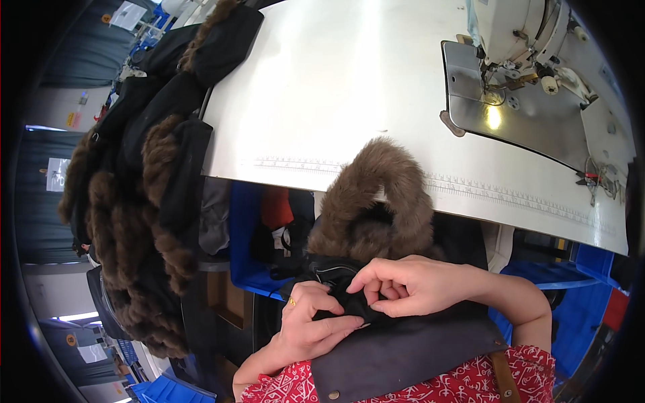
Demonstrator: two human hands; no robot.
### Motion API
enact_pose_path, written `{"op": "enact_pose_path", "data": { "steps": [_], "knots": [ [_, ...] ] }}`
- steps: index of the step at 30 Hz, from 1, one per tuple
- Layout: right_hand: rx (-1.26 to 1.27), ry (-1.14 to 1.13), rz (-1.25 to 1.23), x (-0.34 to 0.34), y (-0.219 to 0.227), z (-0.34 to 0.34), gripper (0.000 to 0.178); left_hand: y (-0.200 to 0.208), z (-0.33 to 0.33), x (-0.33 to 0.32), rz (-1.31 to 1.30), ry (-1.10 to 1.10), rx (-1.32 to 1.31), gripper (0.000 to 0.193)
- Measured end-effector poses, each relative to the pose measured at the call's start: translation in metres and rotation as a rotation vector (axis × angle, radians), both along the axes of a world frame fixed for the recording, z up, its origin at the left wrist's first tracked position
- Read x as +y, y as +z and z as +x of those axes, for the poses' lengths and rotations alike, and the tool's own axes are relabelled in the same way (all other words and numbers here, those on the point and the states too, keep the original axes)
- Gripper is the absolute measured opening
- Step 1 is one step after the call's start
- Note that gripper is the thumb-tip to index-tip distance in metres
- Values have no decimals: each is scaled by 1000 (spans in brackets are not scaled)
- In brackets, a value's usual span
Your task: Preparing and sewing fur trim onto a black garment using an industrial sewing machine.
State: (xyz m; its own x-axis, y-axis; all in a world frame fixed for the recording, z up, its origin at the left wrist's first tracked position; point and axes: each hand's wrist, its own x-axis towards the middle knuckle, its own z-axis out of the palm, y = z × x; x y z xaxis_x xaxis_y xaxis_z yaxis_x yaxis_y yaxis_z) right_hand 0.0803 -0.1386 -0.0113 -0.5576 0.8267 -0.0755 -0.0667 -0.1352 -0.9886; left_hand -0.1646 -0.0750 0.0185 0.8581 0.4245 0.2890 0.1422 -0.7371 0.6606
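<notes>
A black garment [339, 277] with a thick brown fur trim [411, 201] lies over my lap and up against the table's front edge. The fur forms a loop that rests partly on the white tabletop. A zipper [336, 269] curves through the black cloth just beyond my fingers. My left hand [312, 321], wearing a ring, is closed on the dark cloth, with thumb and fingers pressed together. Across from it my right hand [413, 285] is curled, its thumb and forefinger at the same cloth. What lies inside its fingers is partly hidden.
A white table [322, 80] with a printed ruler edge holds a sewing machine [517, 74] at the right. Red-handled snips [590, 176] lie by it. Black fur-trimmed garments [144, 154] are heaped at the left. Blue bins [245, 248] stand under the table.
</notes>
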Motion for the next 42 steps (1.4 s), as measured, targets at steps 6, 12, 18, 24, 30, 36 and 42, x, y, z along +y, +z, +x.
{"op": "enact_pose_path", "data": {
  "steps": [6, 12, 18, 24, 30, 36, 42],
  "knots": [
    [97, -288, -75, -13, -9, -9, 39, 2, -5, 4, 398, -132, -12, 32],
    [93, -418, -63, -21, -18, -13, 36, -12, -2, 0, 159, -13, -91, 30],
    [38, -312, -84, -12, -13, -6, 33, -15, -2, -2, 32, 65, -17, 32],
    [39, -196, -96, 0, -10, -9, 32, -8, 5, 3, 121, 14, -24, 33],
    [-50, -299, -105, 5, -9, -24, 21, -20, 2, 6, 141, -79, -98, 29],
    [14, -181, 174, -5, -9, -7, 25, -24, -7, 6, -122, 89, -154, 29],
    [-70, 52, 239, 15, -2, -2, 36, -23, -10, 9, -202, 75, -111, 29]
  ]
}}
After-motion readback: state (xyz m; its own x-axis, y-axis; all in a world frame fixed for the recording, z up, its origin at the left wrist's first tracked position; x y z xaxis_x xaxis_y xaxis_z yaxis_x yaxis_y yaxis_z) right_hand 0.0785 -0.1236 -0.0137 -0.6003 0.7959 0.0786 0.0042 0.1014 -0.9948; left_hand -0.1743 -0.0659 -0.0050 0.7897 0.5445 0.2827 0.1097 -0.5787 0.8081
